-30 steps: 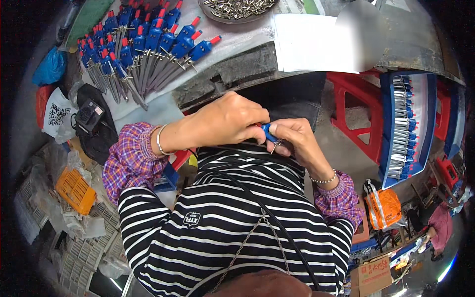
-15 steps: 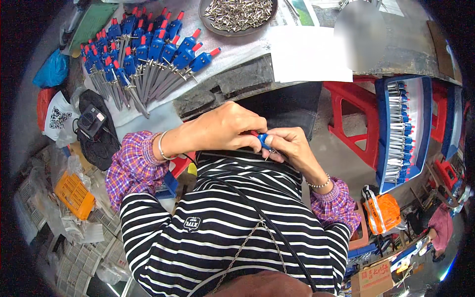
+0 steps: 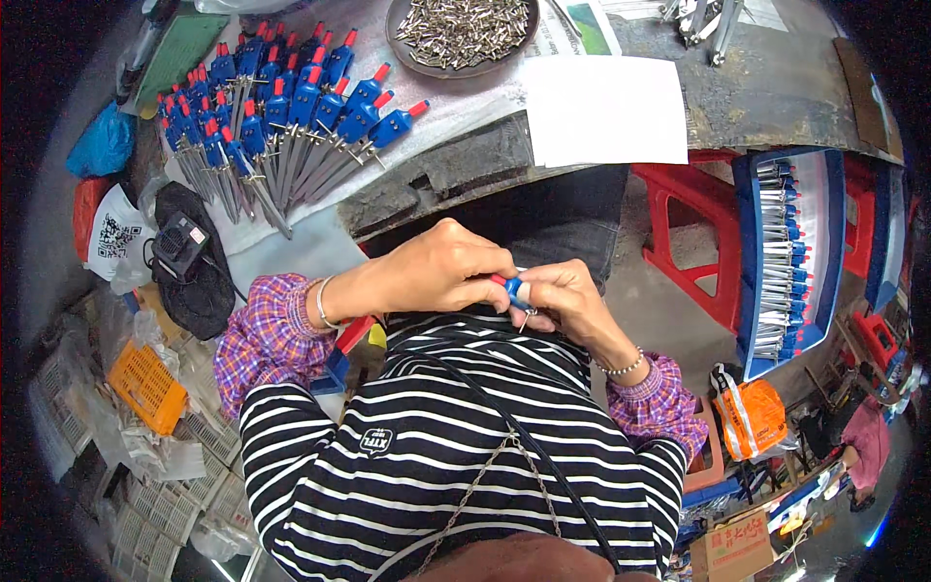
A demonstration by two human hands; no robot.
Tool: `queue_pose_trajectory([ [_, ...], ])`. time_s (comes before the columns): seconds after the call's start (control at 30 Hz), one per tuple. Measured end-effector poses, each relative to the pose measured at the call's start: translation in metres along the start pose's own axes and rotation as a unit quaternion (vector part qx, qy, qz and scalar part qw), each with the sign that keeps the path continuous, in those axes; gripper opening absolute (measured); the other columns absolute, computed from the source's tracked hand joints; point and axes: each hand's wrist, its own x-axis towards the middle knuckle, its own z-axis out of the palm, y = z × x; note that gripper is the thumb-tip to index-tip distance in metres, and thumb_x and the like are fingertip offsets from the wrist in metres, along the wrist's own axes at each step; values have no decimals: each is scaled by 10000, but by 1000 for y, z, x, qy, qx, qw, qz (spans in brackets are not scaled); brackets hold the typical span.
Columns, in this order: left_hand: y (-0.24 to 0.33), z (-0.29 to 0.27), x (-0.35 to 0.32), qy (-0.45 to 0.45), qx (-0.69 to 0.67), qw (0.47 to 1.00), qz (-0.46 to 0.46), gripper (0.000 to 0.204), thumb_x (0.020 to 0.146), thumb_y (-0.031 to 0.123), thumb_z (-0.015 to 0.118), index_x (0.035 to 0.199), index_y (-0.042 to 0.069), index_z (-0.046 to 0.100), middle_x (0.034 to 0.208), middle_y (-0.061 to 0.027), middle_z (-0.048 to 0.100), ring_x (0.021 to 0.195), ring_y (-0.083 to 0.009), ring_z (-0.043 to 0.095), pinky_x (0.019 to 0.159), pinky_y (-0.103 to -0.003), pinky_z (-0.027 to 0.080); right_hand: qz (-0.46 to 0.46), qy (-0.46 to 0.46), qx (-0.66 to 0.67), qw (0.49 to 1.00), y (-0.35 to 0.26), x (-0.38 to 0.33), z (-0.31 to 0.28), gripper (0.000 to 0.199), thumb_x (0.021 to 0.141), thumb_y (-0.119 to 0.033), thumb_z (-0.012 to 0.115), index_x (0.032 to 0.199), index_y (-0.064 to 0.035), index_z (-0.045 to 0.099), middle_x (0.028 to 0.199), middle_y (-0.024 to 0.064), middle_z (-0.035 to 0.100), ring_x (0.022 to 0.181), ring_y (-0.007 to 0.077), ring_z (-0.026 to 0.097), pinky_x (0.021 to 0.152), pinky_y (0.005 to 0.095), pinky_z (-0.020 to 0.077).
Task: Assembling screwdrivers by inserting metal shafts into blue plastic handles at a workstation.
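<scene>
Head view, looking straight down over a striped top. Both hands meet close to the chest, just below the edge of the worktop (image 3: 776, 97). The left hand (image 3: 441, 276) is curled closed around a small blue and red compass (image 3: 511, 288), gripping its head end. The right hand (image 3: 567, 301) pinches the same compass from the other side, fingertips closed on it, seemingly to steady it while the two work it together near the body. A thin metal leg pokes out below the fingers; most of the tool is hidden inside the two grips, so its exact shape is hard to make out.

On the worktop, a fan of matching blue compasses (image 3: 281, 116) lies laid out in rows, within easy reach. Beside them sits a round dish of small metal pins (image 3: 464, 29), partly cut off at the top edge. To the right, a blue tray (image 3: 819, 281) holds more compasses in a line.
</scene>
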Motion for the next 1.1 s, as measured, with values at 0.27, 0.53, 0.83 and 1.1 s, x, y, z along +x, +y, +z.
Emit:
queue_pose_trajectory([
  [0.27,-5,-11,2,-79,-5,997,-3,195,753,166,681,758,0,578,610,-130,581,563,-309,589,494,-366,454,-15,11,0,1000,9,4,9,199,859,-86,533,871,82,641,672,88,609,444,49,400,400,174,274],
  [0.53,5,-18,14,-38,33,998,33,207,760,185,697,850,11,631,677,-108,611,576,-274,599,513,-333,469,-45,-23,-13,999,-8,3,0,181,878,-128,558,886,38,630,702,54,611,496,40,444,441,168,336],
  [0.83,33,-54,57,-13,168,984,56,317,713,180,741,978,35,645,768,-96,643,644,-200,629,567,-296,482,-98,-47,-85,990,-41,-19,-28,329,883,-57,533,1186,55,469,860,122,648,627,94,572,585,203,466],
  [1.1,9,-172,141,163,541,823,63,376,693,-81,580,1037,70,606,1010,-116,612,943,-288,573,815,-364,468,-216,112,-65,968,-61,-21,-35,240,888,-42,493,1096,74,518,828,118,636,586,79,540,559,192,437],
])
